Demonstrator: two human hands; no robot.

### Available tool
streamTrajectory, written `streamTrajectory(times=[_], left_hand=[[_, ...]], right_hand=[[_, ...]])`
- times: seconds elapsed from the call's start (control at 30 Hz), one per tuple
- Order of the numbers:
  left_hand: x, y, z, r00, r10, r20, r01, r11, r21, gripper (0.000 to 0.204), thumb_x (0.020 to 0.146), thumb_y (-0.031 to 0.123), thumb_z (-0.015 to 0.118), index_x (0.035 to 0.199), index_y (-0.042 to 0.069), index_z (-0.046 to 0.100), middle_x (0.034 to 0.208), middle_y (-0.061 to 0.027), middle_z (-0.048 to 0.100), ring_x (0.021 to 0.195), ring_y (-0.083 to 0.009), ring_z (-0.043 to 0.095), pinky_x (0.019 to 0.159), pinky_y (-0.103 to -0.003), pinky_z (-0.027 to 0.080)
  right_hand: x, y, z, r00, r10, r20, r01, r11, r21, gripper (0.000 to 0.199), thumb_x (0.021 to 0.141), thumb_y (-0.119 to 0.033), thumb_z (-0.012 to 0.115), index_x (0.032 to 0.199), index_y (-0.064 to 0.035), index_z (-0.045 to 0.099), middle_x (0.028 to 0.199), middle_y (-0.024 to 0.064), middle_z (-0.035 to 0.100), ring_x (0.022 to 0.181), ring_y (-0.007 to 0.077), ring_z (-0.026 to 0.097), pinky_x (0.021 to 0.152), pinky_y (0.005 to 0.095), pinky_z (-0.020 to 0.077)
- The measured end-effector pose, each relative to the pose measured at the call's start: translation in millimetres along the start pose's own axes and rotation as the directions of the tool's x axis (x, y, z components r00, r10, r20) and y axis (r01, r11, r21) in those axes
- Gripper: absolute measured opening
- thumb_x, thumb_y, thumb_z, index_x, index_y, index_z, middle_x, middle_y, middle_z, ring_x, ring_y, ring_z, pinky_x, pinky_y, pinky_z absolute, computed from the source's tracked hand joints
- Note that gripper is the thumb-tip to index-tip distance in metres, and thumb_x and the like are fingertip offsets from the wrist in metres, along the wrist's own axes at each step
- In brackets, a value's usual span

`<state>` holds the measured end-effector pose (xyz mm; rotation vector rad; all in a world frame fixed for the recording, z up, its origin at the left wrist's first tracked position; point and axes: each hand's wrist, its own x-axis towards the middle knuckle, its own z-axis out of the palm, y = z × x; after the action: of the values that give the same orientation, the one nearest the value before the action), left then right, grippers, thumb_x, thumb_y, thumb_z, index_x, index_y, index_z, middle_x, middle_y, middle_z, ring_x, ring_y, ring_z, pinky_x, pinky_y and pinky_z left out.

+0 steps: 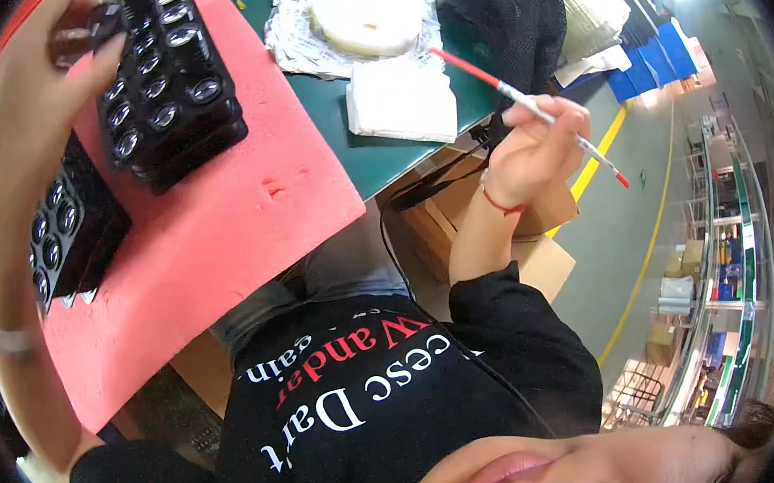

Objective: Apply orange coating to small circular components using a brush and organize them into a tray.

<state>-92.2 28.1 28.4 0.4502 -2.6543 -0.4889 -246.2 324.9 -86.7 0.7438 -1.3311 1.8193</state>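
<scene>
In my right hand [541,143] a slim stick [514,93], white in the middle and red at both ends, is held like a pen, clear of the table's right edge. My left hand [53,64] is bent at the upper left over a stack of black trays [177,141] with round glossy cups. Its thumb and fingers close around something small, dark and partly clear that I cannot make out. Beside that stack, partly behind my left forearm, stands another black tray stack [87,224]. Both rest on a pink foam sheet [257,245].
On the green table [318,108] lie a white folded stack of wipes [402,105] and a pale ring-shaped roll [361,20] on crinkled wrapping. A black mesh bag [518,5] sits at the table's far right. Cardboard boxes [548,268] stand below the edge; shelving [728,302] lines the right.
</scene>
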Motion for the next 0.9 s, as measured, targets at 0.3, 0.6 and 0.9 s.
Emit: streamTrajectory(times=[0.3,0.6,0.9], left_hand=[[-130,33,44,0.996,0.017,0.084,0.006,0.963,-0.268,0.032,0.054,-0.005,0.06,0.085,0.001,0.055,0.078,-0.0107,0.056,0.071,-0.0213,0.055,0.066,-0.028,0.044],[-151,18,78,0.898,-0.432,0.081,0.34,0.565,-0.752,0.022,0.068,-0.006,0.058,0.09,-0.004,0.055,0.081,-0.0042,0.056,0.074,-0.0098,0.054,0.068,-0.021,0.044],[-146,13,73,0.877,-0.454,0.159,0.393,0.485,-0.781,0.023,0.067,0.003,0.067,0.088,-0.003,0.058,0.073,-0.0031,0.06,0.065,-0.0068,0.056,0.056,-0.017,0.044]], right_hand=[[13,19,-1,0.981,0.043,0.191,0.024,0.942,-0.336,0.028,0.091,-0.019,0.038,0.075,0.001,0.05,0.058,0.0069,0.053,0.052,0.0107,0.05,0.053,0.0201,0.0399],[9,24,3,0.989,0.14,0.048,-0.135,0.987,-0.084,0.03,0.089,-0.025,0.042,0.072,-0.0016,0.049,0.055,0.0052,0.047,0.047,0.0128,0.045,0.047,0.0215,0.0349],[-48,-12,21,0.821,0.327,0.468,-0.571,0.479,0.667,0.028,0.092,-0.033,0.032,0.079,-0.0097,0.039,0.059,0.003,0.045,0.053,0.0132,0.037,0.054,0.0282,0.0307]])
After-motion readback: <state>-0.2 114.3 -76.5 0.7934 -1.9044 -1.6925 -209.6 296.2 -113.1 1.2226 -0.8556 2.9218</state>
